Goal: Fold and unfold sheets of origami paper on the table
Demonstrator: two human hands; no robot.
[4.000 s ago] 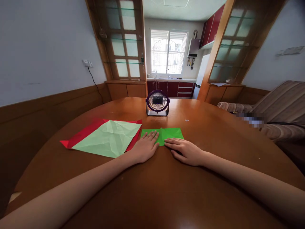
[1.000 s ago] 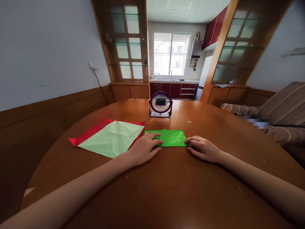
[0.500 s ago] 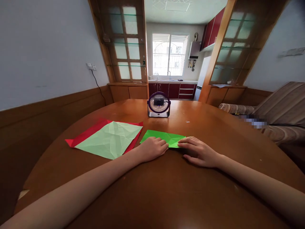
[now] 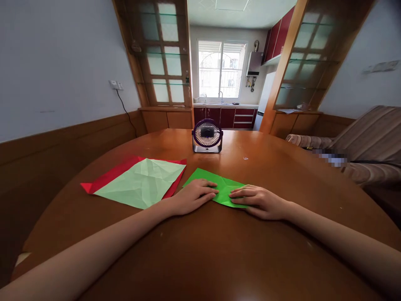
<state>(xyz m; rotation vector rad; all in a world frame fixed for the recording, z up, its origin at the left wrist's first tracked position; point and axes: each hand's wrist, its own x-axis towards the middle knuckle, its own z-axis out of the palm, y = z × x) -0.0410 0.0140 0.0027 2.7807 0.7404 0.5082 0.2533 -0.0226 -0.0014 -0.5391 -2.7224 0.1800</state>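
A bright green sheet of folded paper (image 4: 224,191) lies on the table in front of me, its right side turned a little toward me. My left hand (image 4: 196,195) rests on its left part, fingers stretched out and pointing right. On the right part lies my right hand (image 4: 261,200), fingers flat on the paper and the thumb by the near edge, partly hidden. Creases show in the green surface between the two hands. To the left, a creased pale green sheet (image 4: 140,182) lies on top of a red sheet (image 4: 111,179) with a folded-up corner.
A small dark purple fan (image 4: 207,134) stands on the round wooden table (image 4: 200,255), beyond the papers. A striped armchair (image 4: 369,138) is at the right. Behind the table are wooden cabinets (image 4: 166,119) and a kitchen with a window (image 4: 221,69).
The green paper has turned slightly, its right end coming toward me. My left fingers have straightened from a curled pose, and my right hand has moved further onto the paper.
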